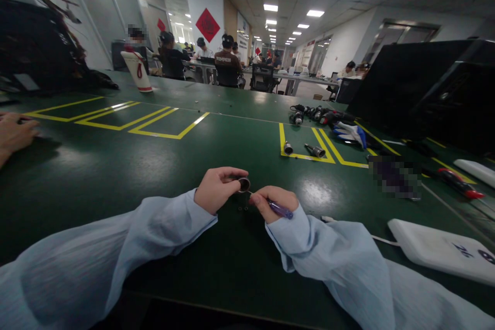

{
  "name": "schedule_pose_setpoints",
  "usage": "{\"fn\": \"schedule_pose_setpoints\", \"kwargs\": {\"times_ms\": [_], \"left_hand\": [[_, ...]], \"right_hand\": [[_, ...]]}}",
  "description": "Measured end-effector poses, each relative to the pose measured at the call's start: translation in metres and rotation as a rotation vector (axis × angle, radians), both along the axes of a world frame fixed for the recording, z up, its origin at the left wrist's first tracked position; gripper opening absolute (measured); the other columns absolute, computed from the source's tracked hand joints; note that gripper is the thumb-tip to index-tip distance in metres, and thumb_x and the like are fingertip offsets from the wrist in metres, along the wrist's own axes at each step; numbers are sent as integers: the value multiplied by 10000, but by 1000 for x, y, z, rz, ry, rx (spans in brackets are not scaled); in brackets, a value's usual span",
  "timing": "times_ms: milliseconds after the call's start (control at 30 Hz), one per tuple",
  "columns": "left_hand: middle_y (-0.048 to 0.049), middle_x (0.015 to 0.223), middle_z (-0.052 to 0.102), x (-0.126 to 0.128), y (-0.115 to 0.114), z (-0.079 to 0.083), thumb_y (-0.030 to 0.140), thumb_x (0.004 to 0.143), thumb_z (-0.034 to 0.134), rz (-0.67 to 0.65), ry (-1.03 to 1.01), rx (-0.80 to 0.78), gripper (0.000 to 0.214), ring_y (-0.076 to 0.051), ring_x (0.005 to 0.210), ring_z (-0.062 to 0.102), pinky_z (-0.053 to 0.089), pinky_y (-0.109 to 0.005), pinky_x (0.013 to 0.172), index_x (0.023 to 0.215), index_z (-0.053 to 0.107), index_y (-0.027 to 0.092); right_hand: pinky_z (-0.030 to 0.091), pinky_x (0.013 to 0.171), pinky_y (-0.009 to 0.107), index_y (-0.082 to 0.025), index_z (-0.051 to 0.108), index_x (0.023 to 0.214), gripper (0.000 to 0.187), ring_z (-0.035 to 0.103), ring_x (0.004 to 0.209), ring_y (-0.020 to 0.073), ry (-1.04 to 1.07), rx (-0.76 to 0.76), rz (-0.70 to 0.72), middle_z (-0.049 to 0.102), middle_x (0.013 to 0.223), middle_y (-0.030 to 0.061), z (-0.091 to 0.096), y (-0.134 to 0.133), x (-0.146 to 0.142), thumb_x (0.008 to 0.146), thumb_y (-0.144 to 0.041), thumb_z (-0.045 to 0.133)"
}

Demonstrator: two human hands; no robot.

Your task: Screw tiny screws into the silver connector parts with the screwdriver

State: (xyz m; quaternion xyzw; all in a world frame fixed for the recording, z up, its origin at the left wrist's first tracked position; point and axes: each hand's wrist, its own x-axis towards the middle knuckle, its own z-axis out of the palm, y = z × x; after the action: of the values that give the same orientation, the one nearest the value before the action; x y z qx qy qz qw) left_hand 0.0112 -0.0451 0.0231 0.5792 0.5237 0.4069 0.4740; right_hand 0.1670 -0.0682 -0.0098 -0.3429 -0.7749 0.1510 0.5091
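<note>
At the far left of a green table (166,165), another person's hand (16,134) rests at the edge of view, with yellow tape (154,137) marking outlines on the surface just to its right. A white cup (138,75) with red trim stands beyond the tape, on the far side. At near center, a worker in pale blue sleeves (162,227) bends over a small job: the left hand (218,189) is closed, thumb and fingers pinching a round metal part (244,184), its hollow side showing. Below it, two tiny rings (243,209) lie on the table. The right hand (276,202) is curled around the purple handle of a screwdriver (281,210), its shaft aimed at the part's lower rim; whether the tip touches is too small to tell. Farther right, two metal fittings (316,151) lie at another taped outline, near a dark tangle of cables (309,113) and a blue-and-white glove (350,133). A white box (436,250) with a cable sits at near right, a red-and-black tool (460,183) beyond it.
</note>
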Motion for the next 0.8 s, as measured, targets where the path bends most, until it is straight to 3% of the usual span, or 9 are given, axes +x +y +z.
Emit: {"fn": "schedule_pose_setpoints", "kwargs": {"times_ms": [433,800], "left_hand": [[-65,773,682,2,-3,0,134,548,585,45,-130,-55,305,-175,704,638,527,-307,690,844,651,100],[-73,773,687,1,-1,-2,120,564,585,5,-72,-36,312,-166,680,641,529,-298,684,871,640,94]], "right_hand": [[456,529,223,-164,619,650,201,578,526,105,39,-23,-15,643,591,26,0,0,0,781,-257,499],[455,544,222,-156,621,675,165,584,547,106,30,30,15,644,602,32,-1,1,-2,770,-233,510]]}}
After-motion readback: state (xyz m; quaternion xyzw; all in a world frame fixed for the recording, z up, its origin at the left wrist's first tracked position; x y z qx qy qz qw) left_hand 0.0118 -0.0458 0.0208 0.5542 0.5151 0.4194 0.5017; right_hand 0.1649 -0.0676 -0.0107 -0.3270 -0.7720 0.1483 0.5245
